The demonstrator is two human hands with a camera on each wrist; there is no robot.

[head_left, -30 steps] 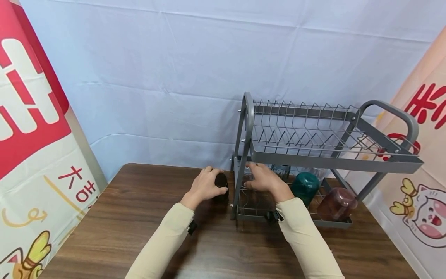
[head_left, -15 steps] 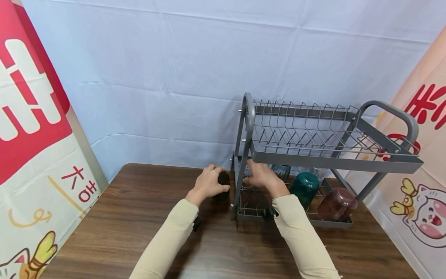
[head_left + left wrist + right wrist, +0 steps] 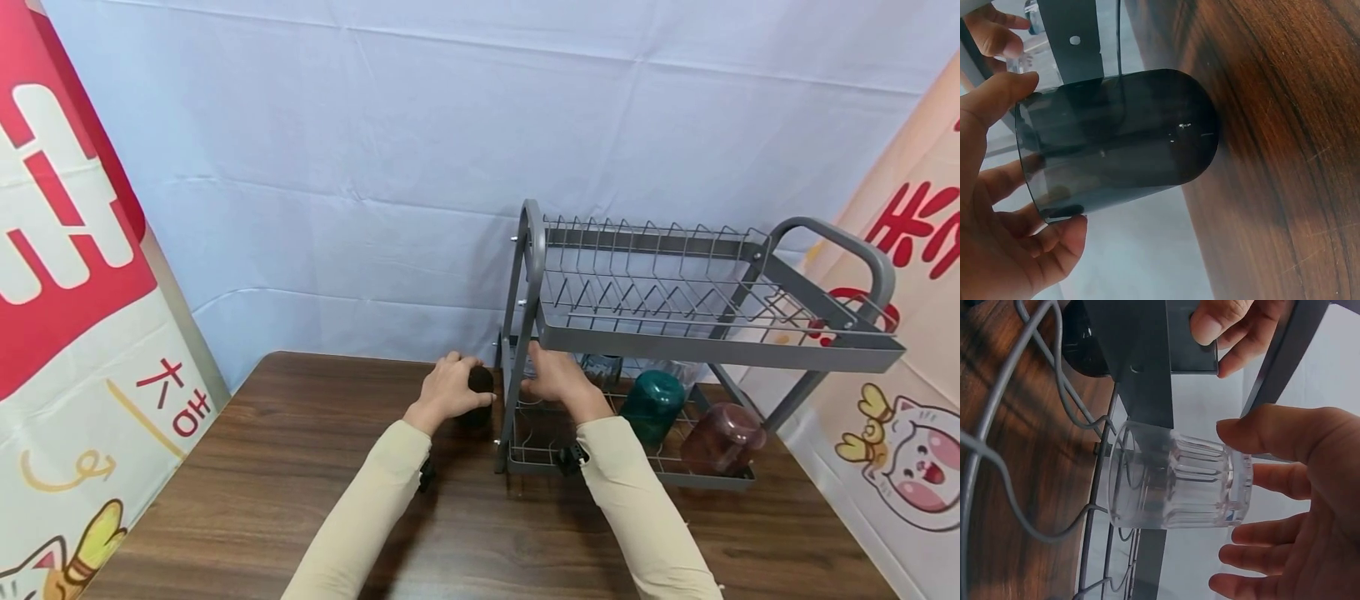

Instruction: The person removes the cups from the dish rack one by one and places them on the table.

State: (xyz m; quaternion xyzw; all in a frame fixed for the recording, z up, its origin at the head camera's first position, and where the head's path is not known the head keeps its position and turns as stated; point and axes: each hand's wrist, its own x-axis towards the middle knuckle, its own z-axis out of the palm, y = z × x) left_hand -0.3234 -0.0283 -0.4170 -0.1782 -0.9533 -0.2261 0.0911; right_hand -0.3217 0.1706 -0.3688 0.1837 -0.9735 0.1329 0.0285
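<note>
My left hand (image 3: 447, 390) holds a dark smoky glass (image 3: 1122, 134) by its rim, thumb on one side and fingers on the other. The glass stands upright, its rounded bottom down at the wooden table, just left of the dish rack (image 3: 720, 343). Inside the rack's lower tier, my right hand (image 3: 558, 382) surrounds a clear ribbed glass (image 3: 1200, 478) that is upside down, mouth toward the wires. Its thumb and fingers are spread about the thick base, with gaps showing in the right wrist view.
Farther right on the lower tier are a teal cup (image 3: 652, 408), a reddish cup (image 3: 723, 437) and a bluish glass (image 3: 602, 368). The upper wire tier overhangs my right hand. A pale cloth (image 3: 337, 208) hangs behind the table (image 3: 247, 475).
My left hand and the dark glass have shifted slightly right, toward the rack. The right hand has moved a little left around the clear glass.
</note>
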